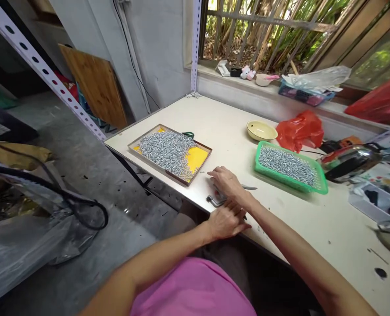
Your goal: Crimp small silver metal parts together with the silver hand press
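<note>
My left hand (227, 220) is closed near the table's front edge. From its fingers a C-shaped metal frame, apparently that of a micrometer (217, 202), sticks out to the left; the rest of the tool is mostly covered. Just beyond it, my right hand (227, 181) reaches low over the table with its fingers stretched and loosely bent, and no object shows in them. A tiny light pin-like piece (202, 172) lies left of those fingertips. Behind the right wrist a grey pointed blade (249, 188) rests on the tabletop.
To the left, a shallow tray (208, 153) with a yellow bottom holds many small metal screws or pins. A green basket (258, 169) on the right holds more. Behind stand a cream bowl (262, 131), a red plastic bag (300, 131) and a metal kettle (349, 163).
</note>
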{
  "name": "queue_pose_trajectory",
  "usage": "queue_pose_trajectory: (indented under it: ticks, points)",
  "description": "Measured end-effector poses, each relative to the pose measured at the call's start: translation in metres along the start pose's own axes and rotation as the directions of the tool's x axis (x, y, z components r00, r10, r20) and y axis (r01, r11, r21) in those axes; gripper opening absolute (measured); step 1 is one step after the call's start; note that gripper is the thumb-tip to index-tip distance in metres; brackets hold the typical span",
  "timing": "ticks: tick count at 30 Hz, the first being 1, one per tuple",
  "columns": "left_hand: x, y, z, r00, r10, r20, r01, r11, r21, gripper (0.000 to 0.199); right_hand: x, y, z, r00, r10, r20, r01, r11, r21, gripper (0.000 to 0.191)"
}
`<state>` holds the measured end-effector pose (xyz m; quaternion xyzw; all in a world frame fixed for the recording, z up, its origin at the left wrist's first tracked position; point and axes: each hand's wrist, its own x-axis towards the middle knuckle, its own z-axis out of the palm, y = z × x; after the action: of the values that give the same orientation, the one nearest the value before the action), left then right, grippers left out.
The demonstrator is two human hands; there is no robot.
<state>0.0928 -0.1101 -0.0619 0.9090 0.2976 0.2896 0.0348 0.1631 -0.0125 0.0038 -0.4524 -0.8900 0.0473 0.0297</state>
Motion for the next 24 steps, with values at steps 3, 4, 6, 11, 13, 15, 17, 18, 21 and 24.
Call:
queue_pose_trajectory:
  ticks: [3,4,6,11,13,15,17,18,21,24]
  points:
    - [-0.001,0.000,0.002,1.000,-0.012,0.011,0.012,1.000,0.010,0.042,0.024,-0.008,0.008,0.997,0.064,0.049,-0.064,0.998,-0.009,0.026]
    - [-0.002,0.000,0.003,1.000,-0.015,0.017,0.015,1.000,0.016,0.042,0.031,-0.011,0.011,0.995,0.076,0.066,-0.075,0.997,-0.011,0.025]
    - [-0.003,0.000,0.004,1.000,-0.024,0.016,0.024,0.999,0.030,0.040,0.043,-0.016,0.018,0.990,0.114,0.078,-0.112,0.993,-0.024,0.023]
    - [-0.005,-0.002,0.009,0.999,-0.019,0.028,0.019,1.000,0.015,0.040,0.057,-0.017,0.031,0.987,0.156,0.047,-0.157,0.988,0.012,0.023]
    - [-0.005,-0.002,0.009,0.999,-0.022,0.048,0.022,1.000,0.005,0.041,0.055,-0.016,0.029,0.991,0.131,0.040,-0.133,0.991,0.034,0.021]
    - [-0.004,0.000,0.006,0.999,-0.022,0.036,0.022,1.000,0.000,0.040,0.046,-0.011,0.018,0.993,0.116,0.027,-0.117,0.992,0.049,0.019]
    - [-0.003,0.001,-0.005,1.000,-0.002,0.001,0.002,1.000,-0.009,0.037,0.031,0.002,-0.004,0.990,0.128,-0.053,-0.124,0.990,0.069,0.019]
    - [-0.002,0.000,-0.013,1.000,0.008,-0.020,-0.008,1.000,-0.012,0.035,0.021,0.014,-0.017,0.982,0.144,-0.125,-0.135,0.988,0.081,0.021]
    - [0.002,-0.016,-0.051,0.991,-0.085,-0.103,0.090,0.995,0.041,0.025,-0.016,0.070,-0.058,0.847,0.206,-0.489,-0.167,0.978,0.124,0.020]
    - [0.007,-0.057,-0.092,0.887,-0.411,-0.211,0.452,0.866,0.215,0.027,-0.053,0.136,-0.082,0.721,0.290,-0.629,-0.300,0.949,0.093,0.020]
